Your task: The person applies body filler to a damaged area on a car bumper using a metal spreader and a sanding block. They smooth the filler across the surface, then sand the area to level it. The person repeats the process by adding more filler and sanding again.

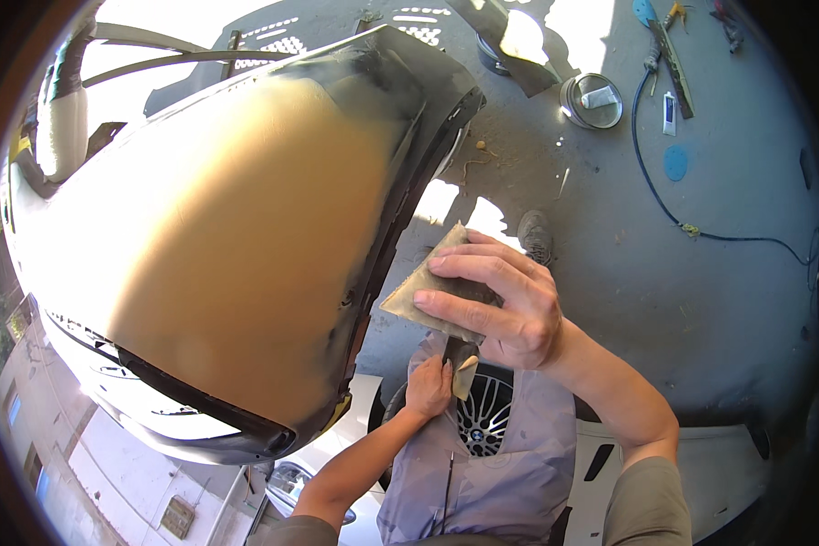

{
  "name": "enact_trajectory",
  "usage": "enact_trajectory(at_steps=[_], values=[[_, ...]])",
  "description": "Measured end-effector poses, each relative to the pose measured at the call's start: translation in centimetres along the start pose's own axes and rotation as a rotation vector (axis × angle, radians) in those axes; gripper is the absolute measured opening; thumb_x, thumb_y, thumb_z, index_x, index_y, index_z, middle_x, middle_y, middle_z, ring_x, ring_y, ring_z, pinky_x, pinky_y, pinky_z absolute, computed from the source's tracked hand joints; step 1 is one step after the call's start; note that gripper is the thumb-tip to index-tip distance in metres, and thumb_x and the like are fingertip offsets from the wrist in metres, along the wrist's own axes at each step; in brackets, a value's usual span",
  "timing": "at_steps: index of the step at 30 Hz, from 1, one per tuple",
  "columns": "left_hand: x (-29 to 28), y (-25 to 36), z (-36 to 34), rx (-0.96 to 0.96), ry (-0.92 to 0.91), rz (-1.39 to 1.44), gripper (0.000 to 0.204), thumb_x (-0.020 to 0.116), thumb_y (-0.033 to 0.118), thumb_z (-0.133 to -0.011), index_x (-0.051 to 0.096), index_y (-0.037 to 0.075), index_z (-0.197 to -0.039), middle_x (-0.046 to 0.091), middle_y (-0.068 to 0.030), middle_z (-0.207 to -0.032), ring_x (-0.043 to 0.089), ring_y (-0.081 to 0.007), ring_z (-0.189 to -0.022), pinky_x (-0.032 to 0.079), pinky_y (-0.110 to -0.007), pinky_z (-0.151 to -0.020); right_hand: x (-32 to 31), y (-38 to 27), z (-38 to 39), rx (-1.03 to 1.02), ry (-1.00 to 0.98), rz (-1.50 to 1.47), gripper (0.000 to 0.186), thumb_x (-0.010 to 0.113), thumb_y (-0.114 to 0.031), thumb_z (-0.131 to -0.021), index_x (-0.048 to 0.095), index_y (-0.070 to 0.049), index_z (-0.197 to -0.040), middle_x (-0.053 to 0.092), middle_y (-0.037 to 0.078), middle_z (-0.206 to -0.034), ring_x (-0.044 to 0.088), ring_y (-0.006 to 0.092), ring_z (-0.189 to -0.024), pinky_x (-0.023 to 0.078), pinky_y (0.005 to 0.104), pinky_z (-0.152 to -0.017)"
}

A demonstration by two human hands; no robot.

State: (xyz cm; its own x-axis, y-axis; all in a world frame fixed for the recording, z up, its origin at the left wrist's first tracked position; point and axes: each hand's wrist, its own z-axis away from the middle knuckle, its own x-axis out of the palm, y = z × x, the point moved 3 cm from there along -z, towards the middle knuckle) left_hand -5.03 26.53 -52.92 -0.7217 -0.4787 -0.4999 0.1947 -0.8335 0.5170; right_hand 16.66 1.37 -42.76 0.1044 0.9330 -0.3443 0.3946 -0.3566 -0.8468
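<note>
Tan sandpaper sheet [432, 291]: thin, floppy, probably creases easily; right hand [510, 305] clamps it flat, fingers over top. Left hand [428, 387] pinches a putty knife [464, 364].

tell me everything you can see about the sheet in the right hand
The sheet is a thin, flat piece of what looks like sandpaper, dull tan-grey, roughly triangular in view with one corner pointing up. The right hand holds it, the fingers spread over its right part. It is held in the air beside the filler-coated bumper, apart from it. Its lower edge sits just above the left hand, which holds a small pale strip.
</note>
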Motion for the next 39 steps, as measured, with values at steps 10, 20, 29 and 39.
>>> enact_trajectory(at_steps=[10, 20, 29, 39], values=[[-8.2, 18.9, -5.0, -0.168, -0.146, 1.796, 0.026, 0.05, 0.019, -0.117, 0.059, 0.002, -0.135, 0.073, -0.0087, -0.123, 0.071, -0.0105, -0.106, 0.057, -0.026, -0.095, -7.3, -8.3, 7.6, -0.097, -0.318, 0.028, 0.043, 0.073, -0.024, -0.094, 0.077, -0.037, -0.135, 0.066, 0.004, -0.136, 0.065, 0.0236, -0.129, 0.049, 0.0535, -0.12], [-8.0, 23.8, -9.7, -0.086, 0.121, 1.636, 0.038, 0.054, 0.027, -0.114, 0.056, -0.001, -0.139, 0.071, -0.0092, -0.112, 0.07, -0.0127, -0.085, 0.057, -0.027, -0.072, -17.2, 5.5, 3.3, -0.026, -0.479, 0.273, 0.039, 0.064, -0.012, -0.1, 0.075, -0.018, -0.137, 0.067, 0.008, -0.135, 0.066, 0.0255, -0.127, 0.051, 0.0481, -0.118], [-6.7, 27.2, -19.8, 0.335, 0.008, 1.528, 0.027, 0.051, 0.019, -0.117, 0.058, -0.001, -0.134, 0.069, -0.001, -0.113, 0.058, -0.0029, -0.099, 0.046, -0.021, -0.092, -12.3, 16.4, 0.4, 0.698, 0.315, -1.308, 0.054, 0.05, -0.006, -0.113, 0.037, 0.001, -0.165, 0.061, 0.009, -0.148, 0.061, 0.0169, -0.131, 0.048, 0.0318, -0.113], [-10.7, 24.0, -23.1, 0.69, 0.526, 0.68, 0.036, 0.048, 0.008, -0.114, 0.051, -0.009, -0.146, 0.064, -0.0025, -0.078, 0.053, -0.0056, -0.067, 0.043, -0.023, -0.063, -18.4, 19.6, -1.0, -0.088, -0.207, 0.08, 0.043, 0.072, 0.0, -0.094, 0.075, -0.011, -0.135, 0.07, 0.014, -0.13, 0.071, 0.0238, -0.117, 0.056, 0.0447, -0.108]])
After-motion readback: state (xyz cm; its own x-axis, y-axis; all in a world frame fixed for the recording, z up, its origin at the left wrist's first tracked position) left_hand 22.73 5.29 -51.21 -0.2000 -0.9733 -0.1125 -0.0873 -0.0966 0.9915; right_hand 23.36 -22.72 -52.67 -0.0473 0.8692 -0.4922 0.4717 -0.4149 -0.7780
